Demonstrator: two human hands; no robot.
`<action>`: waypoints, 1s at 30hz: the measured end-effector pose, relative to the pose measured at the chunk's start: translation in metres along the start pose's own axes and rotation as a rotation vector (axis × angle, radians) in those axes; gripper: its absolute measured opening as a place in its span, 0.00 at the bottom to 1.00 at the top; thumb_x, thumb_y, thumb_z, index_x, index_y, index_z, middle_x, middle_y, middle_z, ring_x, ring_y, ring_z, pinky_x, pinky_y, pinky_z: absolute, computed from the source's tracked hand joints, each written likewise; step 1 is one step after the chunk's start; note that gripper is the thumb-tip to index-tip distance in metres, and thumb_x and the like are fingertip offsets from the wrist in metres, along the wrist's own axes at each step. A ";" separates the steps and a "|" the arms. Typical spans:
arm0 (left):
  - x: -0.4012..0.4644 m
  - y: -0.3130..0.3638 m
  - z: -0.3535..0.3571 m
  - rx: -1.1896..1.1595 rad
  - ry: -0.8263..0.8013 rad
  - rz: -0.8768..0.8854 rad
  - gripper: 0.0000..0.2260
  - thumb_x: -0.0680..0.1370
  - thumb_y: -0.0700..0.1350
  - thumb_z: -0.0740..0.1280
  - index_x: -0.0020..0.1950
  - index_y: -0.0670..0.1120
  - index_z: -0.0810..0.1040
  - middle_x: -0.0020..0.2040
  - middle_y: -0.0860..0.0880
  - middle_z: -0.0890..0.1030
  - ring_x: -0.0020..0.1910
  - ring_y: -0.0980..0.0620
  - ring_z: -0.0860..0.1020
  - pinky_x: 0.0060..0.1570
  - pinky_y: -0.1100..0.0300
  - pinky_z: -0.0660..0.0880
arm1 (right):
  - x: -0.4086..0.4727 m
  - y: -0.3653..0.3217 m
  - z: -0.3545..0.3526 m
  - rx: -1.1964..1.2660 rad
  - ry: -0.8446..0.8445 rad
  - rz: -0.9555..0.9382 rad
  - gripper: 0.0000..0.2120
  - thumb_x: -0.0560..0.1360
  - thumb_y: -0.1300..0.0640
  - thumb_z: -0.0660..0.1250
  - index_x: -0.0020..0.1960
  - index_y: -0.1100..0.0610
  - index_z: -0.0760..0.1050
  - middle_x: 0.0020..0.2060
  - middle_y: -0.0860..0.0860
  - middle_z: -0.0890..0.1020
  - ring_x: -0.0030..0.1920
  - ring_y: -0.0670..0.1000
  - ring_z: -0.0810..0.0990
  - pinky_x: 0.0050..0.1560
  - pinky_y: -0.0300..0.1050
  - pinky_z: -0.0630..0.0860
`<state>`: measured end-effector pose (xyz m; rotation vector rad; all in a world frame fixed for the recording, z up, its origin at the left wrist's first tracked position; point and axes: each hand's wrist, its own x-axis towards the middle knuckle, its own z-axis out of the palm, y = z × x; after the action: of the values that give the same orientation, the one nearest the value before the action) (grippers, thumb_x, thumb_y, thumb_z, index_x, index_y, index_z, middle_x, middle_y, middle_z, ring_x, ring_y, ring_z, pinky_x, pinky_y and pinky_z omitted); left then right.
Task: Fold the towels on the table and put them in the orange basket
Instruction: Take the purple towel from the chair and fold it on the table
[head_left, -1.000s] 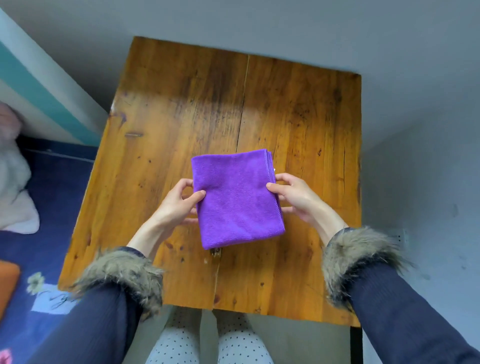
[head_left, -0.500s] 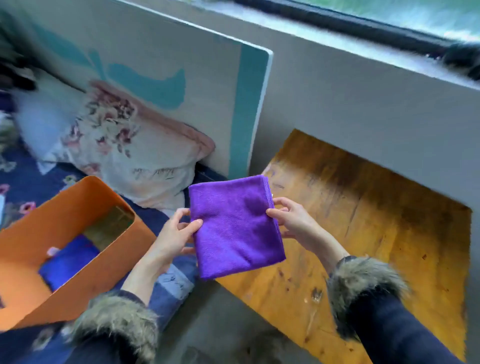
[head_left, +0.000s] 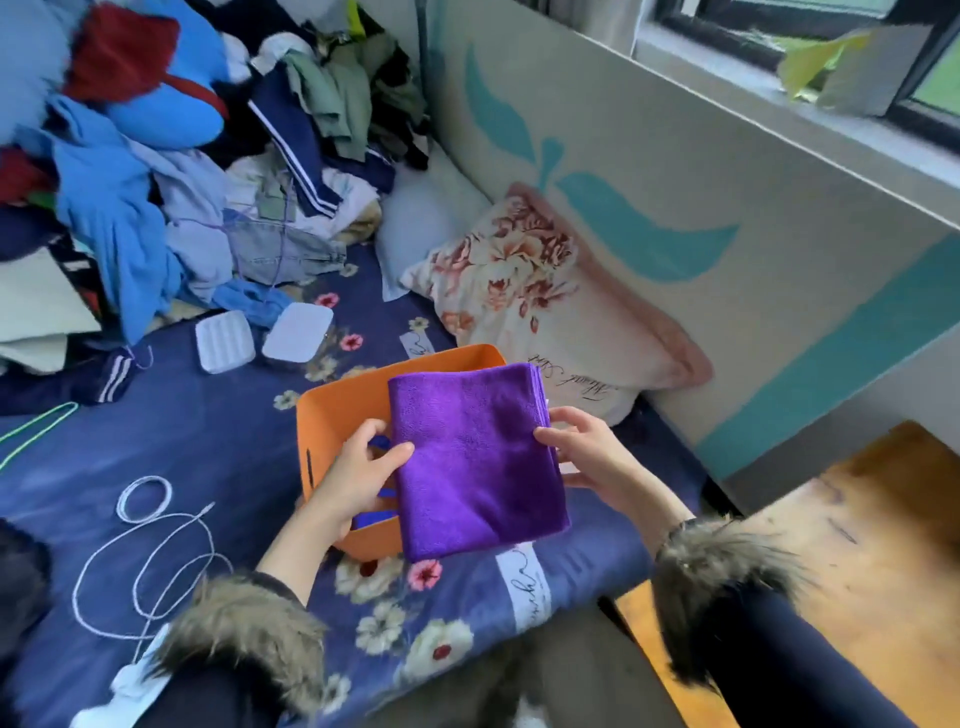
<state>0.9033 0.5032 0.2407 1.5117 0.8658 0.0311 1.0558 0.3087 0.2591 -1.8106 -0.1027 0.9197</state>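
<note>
— Nearest the camera, what do you make of the arms?

— Two dark sleeves with fur cuffs come in from 7 and 5 o'clock, forearms angled inward toward the middle. The left hand (head_left: 358, 480) has its thumb laid over the top of the folded purple towel (head_left: 475, 462) at the towel's 9 o'clock edge, fingers curled underneath, so it pinches that edge.

— And the other one?

— The right hand (head_left: 584, 457) does the same at the 3 o'clock edge: thumb on top, fingers curled beneath and behind the folded layers. Both are clamped on the towel, well apart, one to each side, palms facing each other.

— Where is the towel itself?

— Held flat and slightly tilted, in the air over the orange basket (head_left: 337, 410), covering the basket's 3 o'clock half. Whether it touches the rim I cannot tell. Something blue shows inside the basket, just under the left hand.

— What does the basket sit on?

— A navy floral bedspread (head_left: 218, 447). At 5 o'clock a corner of the wooden table (head_left: 852, 545) shows.

— Farther out?

— A white cord (head_left: 150, 551) lies looped at 8 o'clock. Beyond the basket, at 1 o'clock, a floral pillow (head_left: 524, 291) leans on a grey board with teal leaves (head_left: 675, 171). At 11 o'clock sits a heap of clothes (head_left: 171, 156).
</note>
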 end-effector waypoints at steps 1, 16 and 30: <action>0.008 -0.003 -0.008 -0.010 0.022 -0.012 0.08 0.78 0.45 0.65 0.55 0.48 0.70 0.50 0.44 0.77 0.34 0.51 0.77 0.29 0.58 0.76 | 0.012 -0.004 0.010 -0.018 -0.014 -0.001 0.10 0.75 0.60 0.64 0.56 0.54 0.75 0.40 0.52 0.76 0.35 0.48 0.73 0.35 0.42 0.73; 0.194 -0.124 -0.045 0.379 0.354 -0.405 0.12 0.78 0.48 0.63 0.61 0.49 0.68 0.52 0.42 0.79 0.53 0.40 0.77 0.52 0.52 0.74 | 0.251 0.065 0.145 -0.241 -0.182 0.279 0.07 0.73 0.62 0.65 0.50 0.53 0.74 0.42 0.52 0.78 0.42 0.53 0.78 0.48 0.57 0.79; 0.255 -0.176 -0.045 0.709 0.397 -0.521 0.13 0.80 0.43 0.58 0.63 0.40 0.65 0.60 0.37 0.74 0.57 0.34 0.74 0.49 0.46 0.71 | 0.330 0.126 0.205 -0.492 -0.226 0.283 0.09 0.73 0.59 0.65 0.53 0.55 0.73 0.42 0.51 0.76 0.52 0.59 0.78 0.55 0.59 0.76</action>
<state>0.9760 0.6538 -0.0244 1.9078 1.6951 -0.4083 1.1155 0.5642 -0.0538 -2.2018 -0.2359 1.3916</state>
